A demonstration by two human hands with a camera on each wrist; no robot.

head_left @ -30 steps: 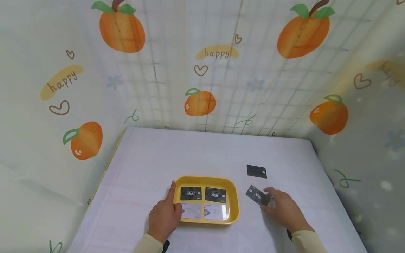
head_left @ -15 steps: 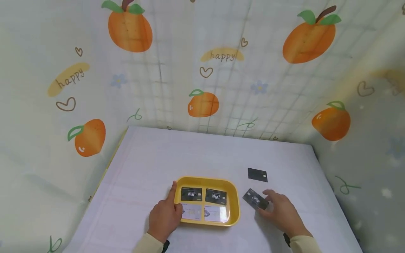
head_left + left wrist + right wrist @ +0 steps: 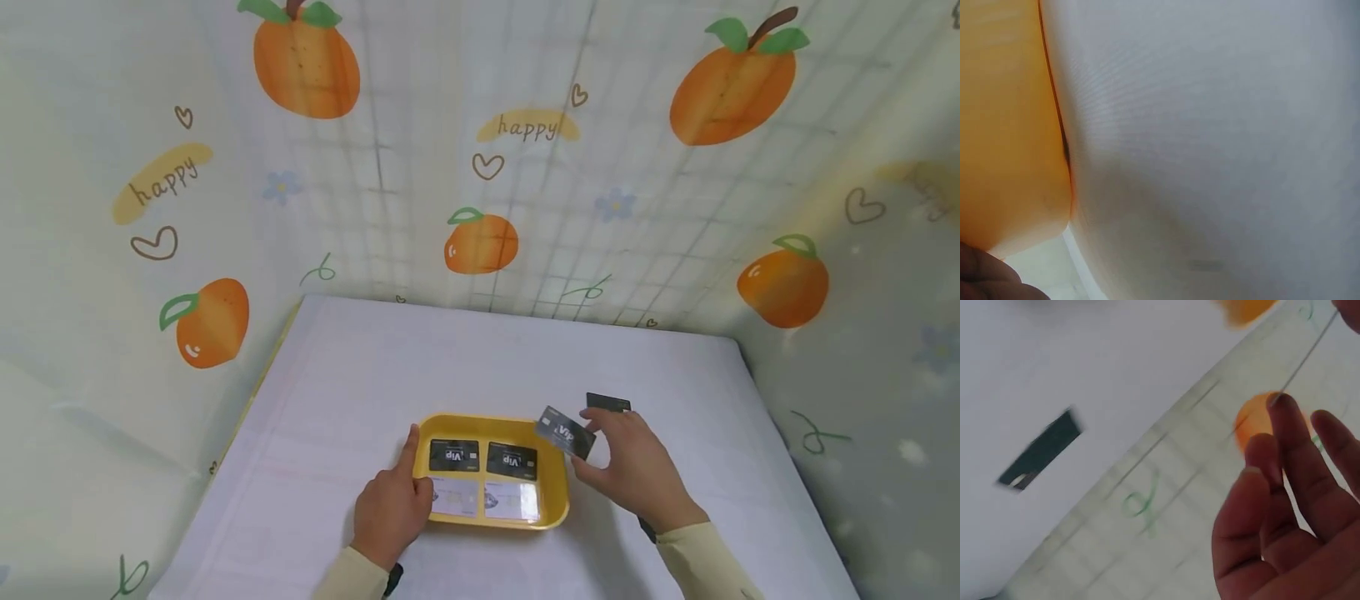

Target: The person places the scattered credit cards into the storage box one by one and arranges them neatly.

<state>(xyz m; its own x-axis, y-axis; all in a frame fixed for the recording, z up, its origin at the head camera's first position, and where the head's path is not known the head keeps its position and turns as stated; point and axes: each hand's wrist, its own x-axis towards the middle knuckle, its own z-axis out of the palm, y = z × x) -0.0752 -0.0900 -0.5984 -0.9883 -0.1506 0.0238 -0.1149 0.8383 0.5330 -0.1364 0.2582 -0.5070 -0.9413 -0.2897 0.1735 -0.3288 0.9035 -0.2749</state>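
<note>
My left hand [image 3: 393, 508] holds the yellow tray [image 3: 551, 517] at its left side, index finger straight along the rim and thumb over the front corner. In the left wrist view its fingers [image 3: 991, 278] lie against the tray's outer wall. Inside the tray sit two black VIP cards, one [image 3: 453, 456] beside the other [image 3: 512, 461], behind two white cards, the left one [image 3: 457, 497] and the right one [image 3: 512, 501]. My right hand [image 3: 637, 462] pinches another black VIP card [image 3: 564, 432] by its right end, tilted above the tray's right back corner. The right wrist view shows it edge-on.
One more black card [image 3: 606, 402] lies on the white table [image 3: 360, 358] behind my right hand, which partly covers it in the head view; the right wrist view shows this card [image 3: 1041, 450] whole. A fruit-patterned curtain [image 3: 405, 167] hangs around the table's back and sides.
The right hand has carried the pinched black VIP card left and away from me, from beside the tray to over its right back corner. The left hand has stayed at the tray.
</note>
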